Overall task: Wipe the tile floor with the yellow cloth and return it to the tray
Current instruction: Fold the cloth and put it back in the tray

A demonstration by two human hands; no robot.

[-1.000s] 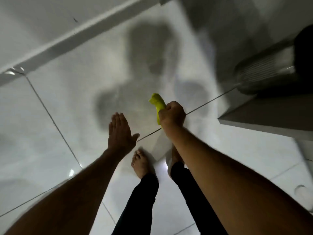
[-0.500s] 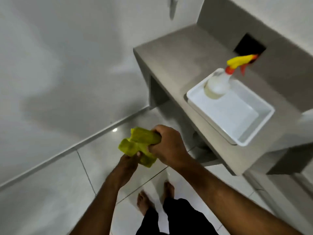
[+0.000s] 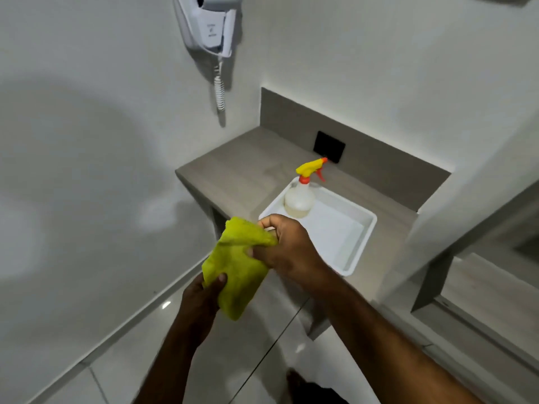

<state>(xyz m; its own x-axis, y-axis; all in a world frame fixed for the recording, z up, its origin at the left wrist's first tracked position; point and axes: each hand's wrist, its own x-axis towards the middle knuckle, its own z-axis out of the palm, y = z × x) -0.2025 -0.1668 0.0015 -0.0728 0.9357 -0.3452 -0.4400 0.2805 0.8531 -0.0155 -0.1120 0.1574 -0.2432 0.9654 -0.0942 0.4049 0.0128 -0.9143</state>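
Observation:
The yellow cloth [image 3: 237, 266] hangs in the air between both hands, just left of the counter's edge. My right hand [image 3: 287, 247] pinches its upper part; my left hand [image 3: 202, 295] holds its lower edge from below, thumb on top. The white tray [image 3: 360, 249] sits on the grey counter directly behind my right hand, and part of its near rim is hidden by that hand. The glossy white tile floor [image 3: 140, 371] lies below.
A spray bottle [image 3: 300, 198] with a yellow and red trigger stands in the tray's far corner. The grey counter [image 3: 233, 173] juts out from the wall with a black socket plate [image 3: 329, 147] behind. A wall-mounted hair dryer [image 3: 210, 23] hangs above. My foot [image 3: 294, 380] shows at the bottom.
The view rose from the floor to the counter and tray. My left hand, empty and open a second ago, now holds the cloth's lower edge, and the cloth has been spread out between both hands.

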